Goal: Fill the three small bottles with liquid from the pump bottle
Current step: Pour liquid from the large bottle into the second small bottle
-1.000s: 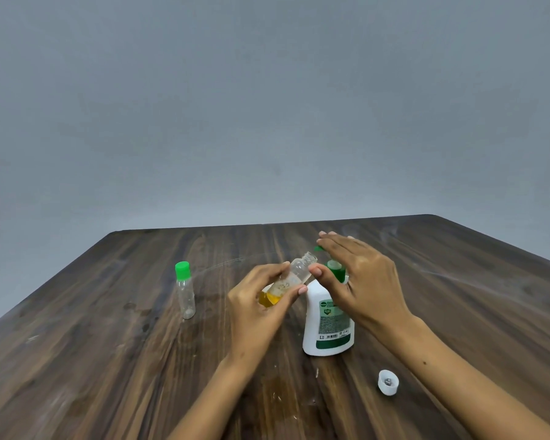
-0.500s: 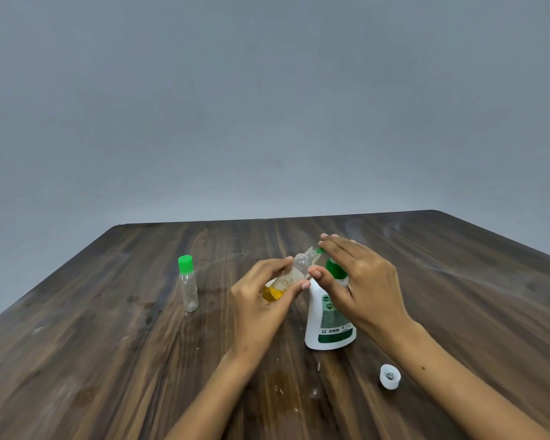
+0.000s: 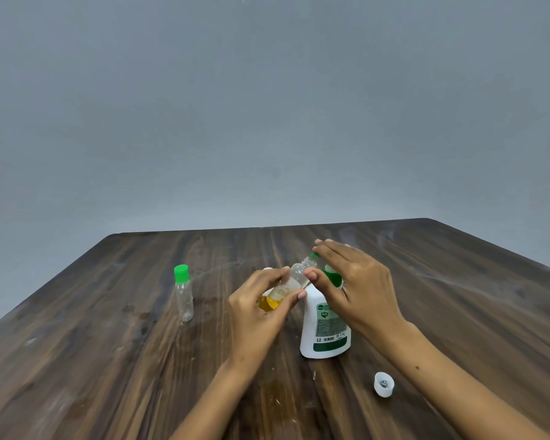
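Two small bottles show for sure; a third I cannot confirm, only a white bit (image 3: 267, 268) peeking behind the left hand that could be part of one. Leftmost, a clear bottle with a green cap (image 3: 183, 293) stands upright on the wooden table (image 3: 77, 360), well apart from both hands, and looks empty. Next, the left hand (image 3: 258, 315) grips the open small bottle (image 3: 288, 285), thumb and fingers curled round its lower body. That bottle is tilted, long axis running from low-left to up-right, open mouth pointing up toward the pump nozzle; yellow liquid sits pooled in its low end, maybe a third full by my guess. Just right of it stands the white pump bottle (image 3: 326, 325), upright on the table. The right hand (image 3: 353, 287) lies flat over its green pump head (image 3: 331, 276), fingers straight, thumb beside the small bottle's neck. Key relation: bottle mouth is just beside and slightly under the spout tip, whether truly lined up is too small to tell. Likely step: pressing down for another squirt; a misaligned mouth would spill. Wet yellowish smear on the table near the person. Far right, a loose white cap (image 3: 384, 384) lies open side up, near the right forearm.
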`<action>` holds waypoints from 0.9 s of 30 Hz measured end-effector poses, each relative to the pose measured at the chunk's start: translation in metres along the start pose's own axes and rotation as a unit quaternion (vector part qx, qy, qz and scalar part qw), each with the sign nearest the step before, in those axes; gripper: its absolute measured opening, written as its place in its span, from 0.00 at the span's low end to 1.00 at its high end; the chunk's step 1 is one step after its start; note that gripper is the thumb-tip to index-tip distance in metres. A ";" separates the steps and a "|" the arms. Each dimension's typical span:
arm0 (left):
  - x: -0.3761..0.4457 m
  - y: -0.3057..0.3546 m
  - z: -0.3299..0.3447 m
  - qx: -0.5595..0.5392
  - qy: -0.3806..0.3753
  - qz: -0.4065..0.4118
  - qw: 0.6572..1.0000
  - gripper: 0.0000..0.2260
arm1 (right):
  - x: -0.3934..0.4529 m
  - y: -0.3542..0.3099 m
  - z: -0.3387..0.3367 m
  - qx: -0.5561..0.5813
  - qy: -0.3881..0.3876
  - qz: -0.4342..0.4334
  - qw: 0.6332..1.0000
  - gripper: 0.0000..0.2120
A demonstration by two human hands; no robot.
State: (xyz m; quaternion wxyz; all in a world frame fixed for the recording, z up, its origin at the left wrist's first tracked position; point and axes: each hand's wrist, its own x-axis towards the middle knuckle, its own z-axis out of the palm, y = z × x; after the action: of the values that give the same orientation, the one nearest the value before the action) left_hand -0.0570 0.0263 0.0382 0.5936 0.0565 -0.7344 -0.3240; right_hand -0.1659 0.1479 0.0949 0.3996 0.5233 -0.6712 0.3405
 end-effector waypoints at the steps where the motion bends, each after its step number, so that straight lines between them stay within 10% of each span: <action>1: 0.000 -0.001 0.000 0.002 0.001 0.000 1.000 0.15 | 0.002 0.000 -0.001 -0.002 0.002 -0.004 1.000 0.34; 27: 0.000 0.001 -0.003 0.003 -0.002 0.005 1.000 0.17 | -0.010 -0.001 0.010 -0.006 0.009 0.011 1.000 0.36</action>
State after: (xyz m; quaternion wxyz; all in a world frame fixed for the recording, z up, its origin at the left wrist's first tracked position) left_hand -0.0547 0.0255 0.0391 0.5936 0.0541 -0.7367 -0.3195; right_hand -0.1654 0.1433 0.0820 0.4051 0.5105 -0.6751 0.3456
